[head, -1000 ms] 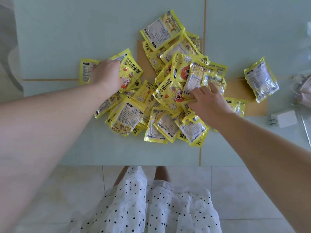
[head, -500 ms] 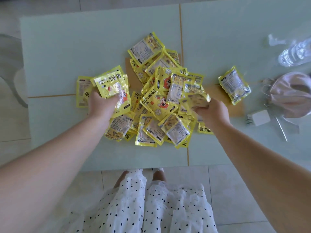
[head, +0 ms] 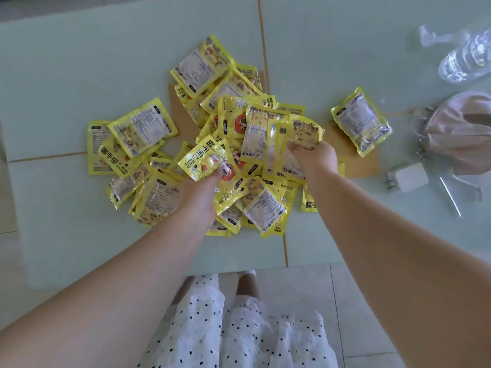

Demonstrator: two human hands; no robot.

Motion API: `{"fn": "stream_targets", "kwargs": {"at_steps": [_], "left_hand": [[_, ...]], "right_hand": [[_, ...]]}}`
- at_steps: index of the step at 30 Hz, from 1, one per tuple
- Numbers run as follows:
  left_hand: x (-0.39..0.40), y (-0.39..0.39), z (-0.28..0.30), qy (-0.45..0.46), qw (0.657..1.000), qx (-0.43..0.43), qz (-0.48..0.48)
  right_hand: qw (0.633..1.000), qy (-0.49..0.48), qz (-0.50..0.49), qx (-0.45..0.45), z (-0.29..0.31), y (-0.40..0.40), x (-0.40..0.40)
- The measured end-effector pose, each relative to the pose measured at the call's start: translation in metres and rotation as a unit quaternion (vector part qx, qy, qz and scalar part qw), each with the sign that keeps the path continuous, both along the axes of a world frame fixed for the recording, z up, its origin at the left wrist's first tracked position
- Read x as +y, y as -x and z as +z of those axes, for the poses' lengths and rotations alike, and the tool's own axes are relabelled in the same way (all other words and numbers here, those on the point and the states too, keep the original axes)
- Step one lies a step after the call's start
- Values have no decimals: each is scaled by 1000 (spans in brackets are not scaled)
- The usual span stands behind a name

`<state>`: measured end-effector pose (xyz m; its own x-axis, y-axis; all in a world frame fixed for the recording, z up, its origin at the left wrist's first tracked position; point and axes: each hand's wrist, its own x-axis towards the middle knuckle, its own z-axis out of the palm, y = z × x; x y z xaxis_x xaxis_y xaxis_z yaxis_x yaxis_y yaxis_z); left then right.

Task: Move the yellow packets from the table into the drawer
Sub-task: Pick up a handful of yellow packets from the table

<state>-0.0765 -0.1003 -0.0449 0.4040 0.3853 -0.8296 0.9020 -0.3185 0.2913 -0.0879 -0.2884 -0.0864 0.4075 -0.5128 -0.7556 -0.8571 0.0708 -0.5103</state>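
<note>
Several yellow packets lie in a loose pile [head: 228,144] in the middle of the pale green table [head: 79,62]. My left hand [head: 198,192] is over the pile's near middle, its fingers closed on a yellow packet [head: 203,162] with red and white print. My right hand [head: 314,158] is at the pile's right side and grips a bunch of yellow packets [head: 289,139] lifted off the pile. One lone yellow packet [head: 361,120] lies apart to the right. No drawer is in view.
At the right of the table lie a clear plastic water bottle [head: 467,57], a pink cloth pouch [head: 459,131], a white charger plug [head: 407,177] and a thin metal rod [head: 449,195]. The table's near edge runs above my dotted white skirt [head: 239,330] and the tiled floor.
My left hand has moved right from the pile's left side to its middle, holding a packet. My right hand has lifted its packets higher. The view has shifted closer.
</note>
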Motion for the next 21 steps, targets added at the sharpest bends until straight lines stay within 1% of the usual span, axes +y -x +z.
{"fn": "stream_targets", "kwargs": {"at_steps": [1,4,6,12,15,18,21], "left_hand": [[-4,-1,0,5,1000,-3,8],[-10,-2,5,-28,999,11,20],[-12,-2,6,-23,999,-1,47],[-13,-3,2,-27,998,-18,61],[-13,-2,0,-24,997,-22,67],[-10,-2,-1,-19,997,-34,73],[-4,-2,-4,-3,996,-45,83]], "right_hand": [[1000,16,12,1,-3,-1,1],[998,35,44,20,-5,-3,2],[997,44,67,21,-6,-4,2],[992,68,103,-1,-9,-4,13],[987,98,122,24,-10,-3,23],[986,119,111,46,-10,-4,30],[988,120,90,43,-8,-3,31]]}}
